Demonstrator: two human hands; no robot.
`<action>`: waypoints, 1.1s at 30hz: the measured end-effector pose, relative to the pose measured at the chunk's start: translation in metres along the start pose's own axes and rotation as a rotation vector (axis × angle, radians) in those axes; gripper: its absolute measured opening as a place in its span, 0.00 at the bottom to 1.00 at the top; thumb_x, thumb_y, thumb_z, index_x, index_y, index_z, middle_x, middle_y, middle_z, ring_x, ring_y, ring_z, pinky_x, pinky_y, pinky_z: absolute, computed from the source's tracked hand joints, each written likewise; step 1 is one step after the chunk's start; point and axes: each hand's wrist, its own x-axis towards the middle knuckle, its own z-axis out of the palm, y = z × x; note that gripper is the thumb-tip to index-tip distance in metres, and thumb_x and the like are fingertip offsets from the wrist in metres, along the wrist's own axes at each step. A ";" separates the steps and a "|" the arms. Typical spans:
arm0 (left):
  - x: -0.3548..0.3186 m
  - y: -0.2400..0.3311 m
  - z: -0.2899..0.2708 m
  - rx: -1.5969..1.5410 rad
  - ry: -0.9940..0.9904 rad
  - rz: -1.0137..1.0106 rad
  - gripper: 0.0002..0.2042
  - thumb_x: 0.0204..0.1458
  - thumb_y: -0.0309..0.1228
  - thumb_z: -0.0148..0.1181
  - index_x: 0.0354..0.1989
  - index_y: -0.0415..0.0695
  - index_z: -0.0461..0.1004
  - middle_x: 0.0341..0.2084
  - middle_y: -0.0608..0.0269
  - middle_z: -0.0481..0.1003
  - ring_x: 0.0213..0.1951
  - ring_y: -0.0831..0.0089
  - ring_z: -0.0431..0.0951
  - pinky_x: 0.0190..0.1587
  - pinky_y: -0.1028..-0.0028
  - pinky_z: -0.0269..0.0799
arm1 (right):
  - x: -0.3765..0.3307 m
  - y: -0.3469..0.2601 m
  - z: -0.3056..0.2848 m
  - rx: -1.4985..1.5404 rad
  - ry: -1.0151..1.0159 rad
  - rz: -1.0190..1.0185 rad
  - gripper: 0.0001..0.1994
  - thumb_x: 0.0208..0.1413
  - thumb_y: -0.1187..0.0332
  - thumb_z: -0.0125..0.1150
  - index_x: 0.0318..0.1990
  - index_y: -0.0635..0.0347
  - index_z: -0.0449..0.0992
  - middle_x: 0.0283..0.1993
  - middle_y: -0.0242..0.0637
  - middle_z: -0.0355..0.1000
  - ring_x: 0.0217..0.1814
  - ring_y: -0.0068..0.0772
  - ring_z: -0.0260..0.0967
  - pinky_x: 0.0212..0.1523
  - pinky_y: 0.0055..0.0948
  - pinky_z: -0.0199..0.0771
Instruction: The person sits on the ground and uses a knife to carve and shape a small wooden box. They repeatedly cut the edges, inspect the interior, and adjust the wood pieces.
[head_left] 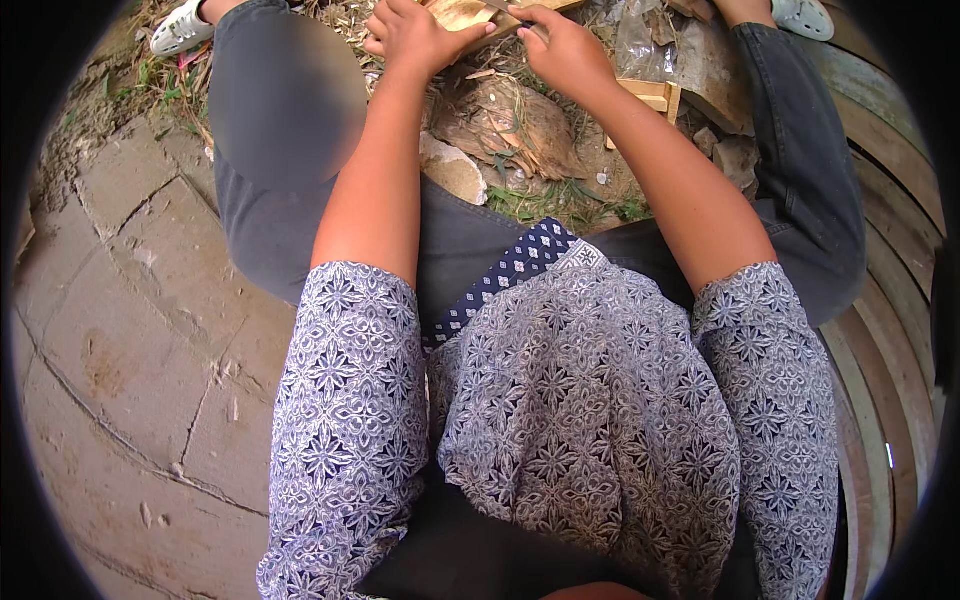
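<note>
At the top edge of the head view, my left hand point(412, 38) is on a pale piece of wood point(462, 12). Its thumb stretches along the near edge of the wood, while the other fingers bend at the far left. My right hand point(568, 52) is closed around the dark handle of a knife point(496, 4), whose blade points left over the wood. The frame's upper edge cuts off part of the wood and the blade.
Between my legs lie a rough brown chunk of wood point(510, 125), a pale rounded lump point(453, 170), wood chips and grass. A small wooden frame point(655, 95), clear plastic point(640, 45) and a block point(715, 75) are right. Cracked paving point(130, 300) spreads left; wooden slats point(890, 230) curve right.
</note>
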 end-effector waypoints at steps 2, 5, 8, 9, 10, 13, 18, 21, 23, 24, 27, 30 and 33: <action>0.000 0.007 -0.006 -0.008 -0.007 -0.011 0.70 0.29 0.60 0.79 0.74 0.30 0.41 0.73 0.31 0.47 0.74 0.37 0.43 0.75 0.52 0.43 | 0.004 -0.010 0.000 0.028 0.038 0.012 0.15 0.60 0.66 0.57 0.54 0.53 0.78 0.44 0.55 0.79 0.47 0.59 0.77 0.49 0.47 0.76; 0.000 0.011 -0.008 -0.007 -0.021 -0.026 0.70 0.29 0.60 0.79 0.74 0.31 0.41 0.73 0.32 0.47 0.74 0.37 0.43 0.75 0.52 0.43 | 0.009 -0.002 0.013 0.008 0.107 -0.031 0.15 0.60 0.66 0.57 0.53 0.54 0.78 0.44 0.54 0.79 0.48 0.58 0.77 0.49 0.46 0.76; 0.001 0.010 -0.009 -0.011 -0.024 -0.038 0.70 0.29 0.60 0.79 0.74 0.32 0.41 0.73 0.32 0.48 0.75 0.37 0.43 0.75 0.52 0.43 | 0.009 -0.001 0.008 0.054 0.030 -0.020 0.16 0.62 0.62 0.57 0.56 0.49 0.77 0.42 0.50 0.79 0.44 0.50 0.77 0.48 0.42 0.76; 0.001 0.010 -0.007 -0.012 -0.026 -0.039 0.70 0.29 0.60 0.79 0.74 0.32 0.41 0.73 0.32 0.48 0.75 0.37 0.43 0.75 0.52 0.43 | 0.013 0.009 0.007 0.034 -0.006 -0.028 0.17 0.63 0.58 0.57 0.59 0.44 0.76 0.40 0.46 0.79 0.40 0.42 0.77 0.45 0.40 0.76; 0.000 0.010 -0.007 -0.015 -0.030 -0.052 0.70 0.29 0.60 0.79 0.74 0.32 0.41 0.73 0.32 0.48 0.75 0.37 0.43 0.75 0.52 0.43 | 0.015 0.020 0.006 0.014 -0.041 -0.034 0.18 0.65 0.54 0.58 0.61 0.38 0.75 0.37 0.42 0.79 0.35 0.35 0.76 0.42 0.37 0.76; 0.000 0.010 -0.004 -0.020 -0.021 -0.052 0.70 0.29 0.60 0.79 0.74 0.33 0.41 0.73 0.34 0.48 0.75 0.38 0.42 0.75 0.51 0.42 | 0.009 0.047 0.002 0.096 -0.018 -0.147 0.18 0.66 0.55 0.57 0.61 0.41 0.75 0.31 0.37 0.77 0.30 0.28 0.72 0.37 0.35 0.74; -0.004 0.018 -0.014 0.002 -0.059 -0.093 0.69 0.29 0.59 0.79 0.74 0.33 0.40 0.73 0.36 0.47 0.75 0.39 0.42 0.74 0.48 0.40 | 0.004 0.033 -0.020 -0.006 -0.164 0.050 0.17 0.67 0.56 0.56 0.60 0.43 0.76 0.23 0.30 0.69 0.24 0.22 0.64 0.30 0.31 0.67; -0.005 0.020 -0.016 -0.009 -0.052 -0.078 0.68 0.30 0.58 0.79 0.74 0.34 0.42 0.73 0.37 0.48 0.75 0.40 0.43 0.74 0.48 0.40 | 0.007 0.039 -0.019 -0.015 -0.138 0.005 0.17 0.67 0.56 0.56 0.60 0.43 0.76 0.22 0.29 0.67 0.23 0.22 0.63 0.29 0.30 0.66; -0.005 0.018 -0.015 -0.029 -0.045 -0.069 0.67 0.30 0.58 0.79 0.73 0.34 0.43 0.72 0.37 0.49 0.74 0.40 0.44 0.74 0.48 0.40 | 0.007 0.039 -0.020 -0.038 -0.146 0.008 0.17 0.67 0.56 0.56 0.60 0.42 0.76 0.23 0.30 0.68 0.23 0.22 0.63 0.30 0.30 0.67; -0.006 0.017 -0.015 -0.038 -0.042 -0.065 0.66 0.30 0.57 0.79 0.73 0.34 0.44 0.72 0.38 0.50 0.74 0.40 0.45 0.73 0.48 0.40 | 0.006 0.039 -0.021 -0.057 -0.156 0.017 0.17 0.67 0.56 0.56 0.60 0.42 0.76 0.23 0.30 0.69 0.24 0.23 0.64 0.31 0.31 0.68; -0.006 0.017 -0.015 -0.012 -0.032 -0.060 0.65 0.30 0.57 0.79 0.72 0.35 0.46 0.70 0.39 0.52 0.73 0.41 0.47 0.73 0.47 0.42 | 0.004 0.041 -0.025 -0.085 -0.178 0.016 0.17 0.68 0.55 0.55 0.61 0.42 0.75 0.30 0.34 0.74 0.30 0.27 0.71 0.36 0.33 0.72; -0.008 0.021 -0.020 -0.039 -0.033 -0.047 0.63 0.30 0.56 0.79 0.71 0.35 0.47 0.68 0.40 0.55 0.72 0.40 0.49 0.72 0.48 0.45 | 0.003 0.044 -0.026 -0.072 -0.166 -0.041 0.17 0.69 0.55 0.54 0.61 0.43 0.75 0.41 0.38 0.78 0.41 0.34 0.76 0.45 0.36 0.74; -0.009 0.020 -0.019 -0.033 -0.016 -0.045 0.62 0.30 0.56 0.79 0.70 0.35 0.48 0.67 0.41 0.56 0.71 0.41 0.50 0.71 0.48 0.48 | 0.004 0.044 -0.027 -0.056 -0.189 -0.043 0.17 0.69 0.55 0.54 0.61 0.43 0.75 0.50 0.40 0.79 0.50 0.39 0.77 0.51 0.38 0.74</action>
